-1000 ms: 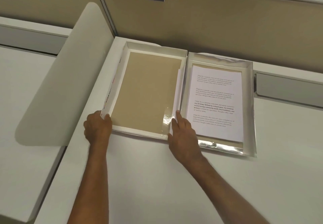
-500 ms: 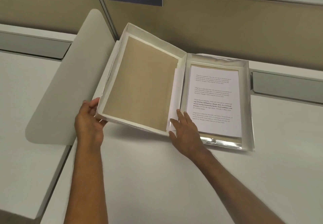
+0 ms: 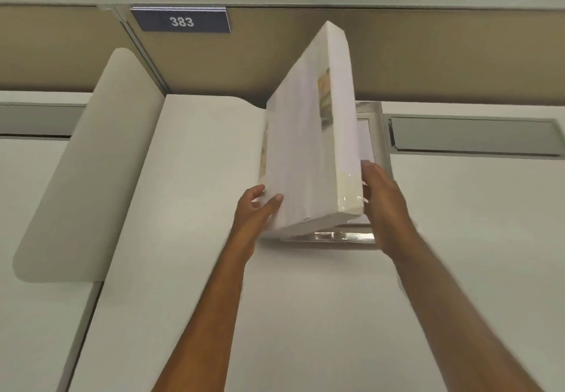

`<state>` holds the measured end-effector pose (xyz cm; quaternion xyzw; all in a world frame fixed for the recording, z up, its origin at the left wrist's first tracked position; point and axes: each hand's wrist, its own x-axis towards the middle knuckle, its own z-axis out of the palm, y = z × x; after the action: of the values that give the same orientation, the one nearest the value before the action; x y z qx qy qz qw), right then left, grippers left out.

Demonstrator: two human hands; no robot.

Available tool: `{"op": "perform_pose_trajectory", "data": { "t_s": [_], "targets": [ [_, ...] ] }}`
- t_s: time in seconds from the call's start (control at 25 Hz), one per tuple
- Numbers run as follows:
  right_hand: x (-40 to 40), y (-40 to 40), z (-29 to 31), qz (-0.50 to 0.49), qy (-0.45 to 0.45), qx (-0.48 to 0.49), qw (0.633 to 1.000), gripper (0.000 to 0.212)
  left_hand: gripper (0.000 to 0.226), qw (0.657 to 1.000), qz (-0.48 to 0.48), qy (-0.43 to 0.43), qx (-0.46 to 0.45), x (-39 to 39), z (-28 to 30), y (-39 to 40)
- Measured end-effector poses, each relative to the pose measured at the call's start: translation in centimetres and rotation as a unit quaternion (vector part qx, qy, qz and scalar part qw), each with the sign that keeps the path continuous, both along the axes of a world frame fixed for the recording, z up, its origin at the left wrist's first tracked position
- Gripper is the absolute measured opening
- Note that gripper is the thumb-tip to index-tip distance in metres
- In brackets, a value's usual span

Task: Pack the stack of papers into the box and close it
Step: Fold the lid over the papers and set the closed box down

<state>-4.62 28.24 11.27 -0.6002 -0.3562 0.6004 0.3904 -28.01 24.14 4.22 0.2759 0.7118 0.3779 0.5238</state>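
One step left, most likely: lid up on edge, tipped over the box, not shut yet. Papers just peeking inside, so packing looks done. Long side running away toward the wall, top face turned left. Left hand pinching lid's near corner, thumb on top. Right hand open, flat against lid's right side.

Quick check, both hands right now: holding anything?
Left hand: gripping the white cardboard box lid, mid-swing.
Right hand: open, fingers beside the lid's edge; contact cannot be told.
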Motion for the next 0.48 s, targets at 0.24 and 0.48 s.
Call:
{"op": "perform_pose_trajectory", "data": {
  "t_s": [0.24,0.48],
  "targets": [
    [6.4,-1.1,-1.6,-0.070,0.010,-0.051,0.996,0.040,0.084,0.995,0.001,0.069,-0.072,1.7,-1.3,1.2],
    [8.9,-1.8,-4.4,-0.082,-0.054,-0.059,0.993,0.017,0.041,1.000,-0.004,0.019,-0.021,2.2,-0.6,0.8]
  ]
}}
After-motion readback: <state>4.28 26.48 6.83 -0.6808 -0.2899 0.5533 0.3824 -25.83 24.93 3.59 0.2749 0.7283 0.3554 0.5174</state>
